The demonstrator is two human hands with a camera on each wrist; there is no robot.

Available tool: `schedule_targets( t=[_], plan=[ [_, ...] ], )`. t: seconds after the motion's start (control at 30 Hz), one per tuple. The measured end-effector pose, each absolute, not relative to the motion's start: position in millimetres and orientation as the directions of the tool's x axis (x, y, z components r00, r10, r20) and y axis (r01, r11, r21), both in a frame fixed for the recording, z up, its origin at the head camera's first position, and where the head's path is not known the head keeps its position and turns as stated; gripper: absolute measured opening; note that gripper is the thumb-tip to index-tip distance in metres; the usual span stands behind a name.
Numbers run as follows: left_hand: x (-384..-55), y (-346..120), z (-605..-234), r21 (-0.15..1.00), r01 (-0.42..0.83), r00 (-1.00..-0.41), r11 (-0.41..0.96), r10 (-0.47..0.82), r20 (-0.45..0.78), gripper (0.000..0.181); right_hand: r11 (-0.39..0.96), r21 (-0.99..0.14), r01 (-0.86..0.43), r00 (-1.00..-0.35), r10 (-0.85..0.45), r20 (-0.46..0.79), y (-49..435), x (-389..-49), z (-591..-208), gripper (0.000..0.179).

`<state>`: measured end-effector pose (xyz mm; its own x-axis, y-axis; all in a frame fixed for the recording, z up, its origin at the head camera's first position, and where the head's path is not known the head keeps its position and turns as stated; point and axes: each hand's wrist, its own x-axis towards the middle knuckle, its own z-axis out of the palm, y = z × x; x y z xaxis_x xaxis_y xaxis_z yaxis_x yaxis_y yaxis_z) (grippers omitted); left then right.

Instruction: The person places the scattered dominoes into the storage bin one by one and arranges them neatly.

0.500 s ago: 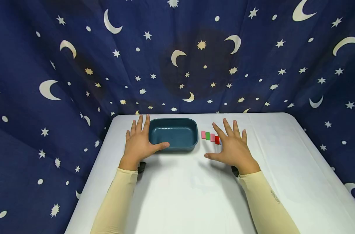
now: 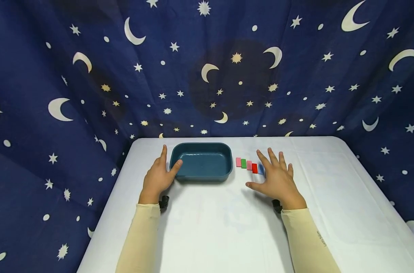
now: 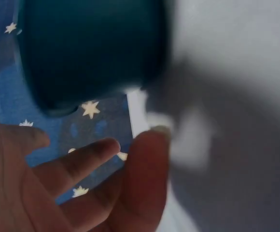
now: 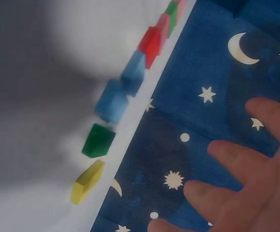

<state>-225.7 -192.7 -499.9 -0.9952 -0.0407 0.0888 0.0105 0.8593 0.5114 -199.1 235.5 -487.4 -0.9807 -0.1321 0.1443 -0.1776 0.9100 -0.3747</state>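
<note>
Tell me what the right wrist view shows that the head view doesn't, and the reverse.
Only the right wrist view shows the yellow block and, next to it, the dark green block at that end of the row.

Only the head view shows the left hand, the pale sleeves and the full outline of the teal tray.

Both show the right hand, the red block, the white tabletop and the star-patterned cloth.

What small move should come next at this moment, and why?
Probably lower the right hand and pinch one of the colored blocks: its fingers are spread and hold nothing, near the row, while the left hand is beside the container, which looks empty.
</note>
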Motion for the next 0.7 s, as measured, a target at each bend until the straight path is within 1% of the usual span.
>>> schedule_targets(
  t=[0.1,0.2,0.3,0.53,0.7],
  plan=[
    [-227,-189,-507,0.505,0.026,-0.996,0.863,-0.018,0.083,0.104,0.912,-0.375,-0.169,-0.982,-0.124,0.141,238,-203,-492,0.126],
    [-229,-186,-513,0.485,0.035,-0.994,0.874,-0.019,0.106,0.104,0.916,-0.368,-0.160,-0.984,-0.121,0.128,238,-206,-498,0.124],
    [-229,-185,-517,0.471,0.038,-0.991,0.881,-0.028,0.131,0.104,0.912,-0.368,-0.180,-0.982,-0.146,0.118,233,-210,-502,0.120],
    [-234,-178,-524,0.456,0.065,-0.990,0.887,0.000,0.139,0.092,0.911,-0.348,-0.223,-0.974,-0.197,0.108,216,-224,-503,0.115],
    [-232,-179,-525,0.448,0.062,-0.991,0.892,0.002,0.135,0.089,0.909,-0.346,-0.230,-0.973,-0.209,0.097,209,-235,-509,0.110]
  ],
)
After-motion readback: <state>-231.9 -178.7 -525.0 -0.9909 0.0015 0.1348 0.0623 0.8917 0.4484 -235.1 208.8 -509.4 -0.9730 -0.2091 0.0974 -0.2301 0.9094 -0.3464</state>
